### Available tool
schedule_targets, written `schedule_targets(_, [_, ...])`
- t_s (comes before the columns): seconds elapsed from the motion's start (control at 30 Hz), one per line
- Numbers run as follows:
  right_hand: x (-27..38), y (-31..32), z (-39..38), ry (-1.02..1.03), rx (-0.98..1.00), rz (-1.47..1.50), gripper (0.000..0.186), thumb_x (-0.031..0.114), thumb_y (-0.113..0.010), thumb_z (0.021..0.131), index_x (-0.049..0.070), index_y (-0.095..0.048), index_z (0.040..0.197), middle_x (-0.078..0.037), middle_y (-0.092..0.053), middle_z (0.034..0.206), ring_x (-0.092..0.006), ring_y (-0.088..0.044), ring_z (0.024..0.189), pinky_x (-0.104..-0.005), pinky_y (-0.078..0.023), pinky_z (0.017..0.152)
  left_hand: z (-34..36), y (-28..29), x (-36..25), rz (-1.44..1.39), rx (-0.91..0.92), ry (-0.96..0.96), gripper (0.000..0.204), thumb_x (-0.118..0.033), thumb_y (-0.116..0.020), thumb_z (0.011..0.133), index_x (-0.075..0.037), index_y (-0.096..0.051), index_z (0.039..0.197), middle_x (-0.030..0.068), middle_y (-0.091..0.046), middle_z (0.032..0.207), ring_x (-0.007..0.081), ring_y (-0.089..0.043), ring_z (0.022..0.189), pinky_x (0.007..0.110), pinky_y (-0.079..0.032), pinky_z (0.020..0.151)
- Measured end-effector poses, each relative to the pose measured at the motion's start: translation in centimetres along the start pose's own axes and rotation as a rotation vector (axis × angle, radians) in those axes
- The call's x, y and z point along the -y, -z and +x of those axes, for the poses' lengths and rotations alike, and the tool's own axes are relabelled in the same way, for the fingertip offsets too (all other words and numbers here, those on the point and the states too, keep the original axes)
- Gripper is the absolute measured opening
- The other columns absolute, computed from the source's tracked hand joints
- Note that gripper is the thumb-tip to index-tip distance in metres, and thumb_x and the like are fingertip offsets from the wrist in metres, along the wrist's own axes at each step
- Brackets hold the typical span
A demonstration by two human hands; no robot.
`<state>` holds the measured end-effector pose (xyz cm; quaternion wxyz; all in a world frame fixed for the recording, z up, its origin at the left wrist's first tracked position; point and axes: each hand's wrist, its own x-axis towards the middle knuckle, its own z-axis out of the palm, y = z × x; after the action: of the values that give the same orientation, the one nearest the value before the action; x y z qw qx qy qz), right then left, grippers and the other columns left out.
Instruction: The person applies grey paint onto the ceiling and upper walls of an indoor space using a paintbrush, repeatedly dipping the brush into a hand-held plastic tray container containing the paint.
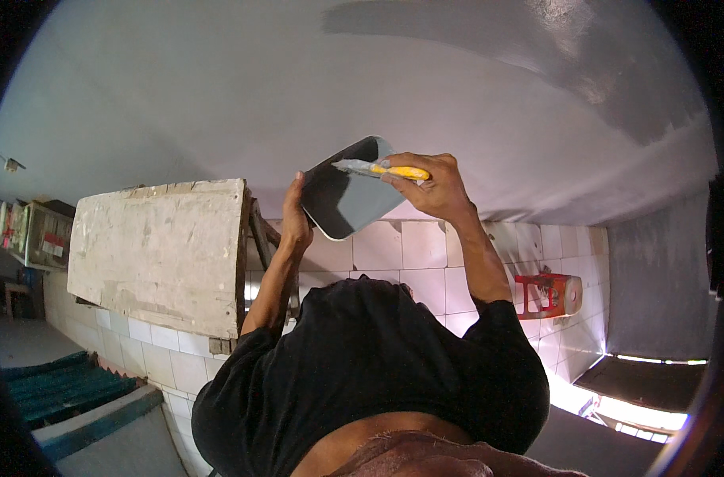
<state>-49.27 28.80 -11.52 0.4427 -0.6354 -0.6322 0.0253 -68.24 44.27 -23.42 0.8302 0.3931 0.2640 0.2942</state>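
Observation:
My left hand [296, 213] grips the left side of a shallow rounded rectangular tray [386, 148], thumb at its rim. Dark and lighter grey paint shows inside the tray. In my right hand [441, 188] is a paintbrush [408, 171] with a yellow handle, and its fingers are closed round it. The grey-smeared bristles point left over the inside of the tray; whether they touch the paint I cannot tell. Both arms reach forward, the tray held up in front of the wall.
Ahead stands a grey wall [242, 103] with a darker paint patch [489, 40] at upper right. A worn, paint-stained wooden table [155, 250] is close on the left. A red plastic stool [551, 296] stands to the right on the white tiled floor [421, 246]. A glass-sided cabinet [48, 234] is far left.

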Motion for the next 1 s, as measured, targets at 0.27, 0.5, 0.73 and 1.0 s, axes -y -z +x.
schedule_targets(0.27, [-0.6, 0.4, 1.0, 0.091, -0.199, -0.033, 0.024, 0.009, -0.078, 0.079, 0.005, -0.069, 0.101, -0.012, -0.073, 0.089, -0.0188, -0.070, 0.068, -0.0287, -0.054, 0.061, 0.1, 0.4, 0.3, -0.030, -0.002, -0.031, 0.058, -0.052, -0.047, 0.097, -0.004, -0.055, 0.129, 0.0123, -0.062, 0.122, 0.0230, -0.061, 0.109, 0.036, -0.050, 0.092])
schedule_targets(0.5, [-2.2, 7.8, 3.7, 0.029, -0.859, -0.001, 0.020, 0.007, -0.076, 0.083, -0.005, -0.068, 0.096, -0.009, -0.071, 0.088, -0.0143, -0.069, 0.077, -0.0271, -0.055, 0.069, -0.9, 2.5, 0.7, -0.046, -0.063, -0.018, 0.063, -0.053, -0.049, 0.096, 0.001, -0.054, 0.128, 0.0150, -0.062, 0.123, 0.0252, -0.061, 0.110, 0.038, -0.048, 0.096])
schedule_targets(0.73, [-1.5, 6.1, 9.7, 0.188, -1.042, 0.272, 0.018, 0.009, -0.072, 0.088, -0.005, -0.068, 0.097, -0.008, -0.070, 0.086, -0.0140, -0.067, 0.077, -0.0268, -0.055, 0.069, -1.6, 4.0, 0.9, -0.022, -0.044, -0.115, 0.061, -0.051, -0.048, 0.097, 0.003, -0.057, 0.125, 0.0172, -0.063, 0.120, 0.0289, -0.063, 0.106, 0.041, -0.048, 0.094])
schedule_targets(1.0, [-3.0, 2.0, 15.9, 0.275, -0.998, 0.009, 0.018, 0.015, -0.073, 0.087, 0.001, -0.070, 0.098, -0.006, -0.072, 0.086, -0.0100, -0.066, 0.077, -0.0280, -0.054, 0.070, -1.3, 5.6, -0.3, -0.072, 0.013, -0.155, 0.061, -0.050, -0.046, 0.098, 0.004, -0.057, 0.124, 0.0180, -0.064, 0.117, 0.0283, -0.063, 0.106, 0.039, -0.047, 0.095])
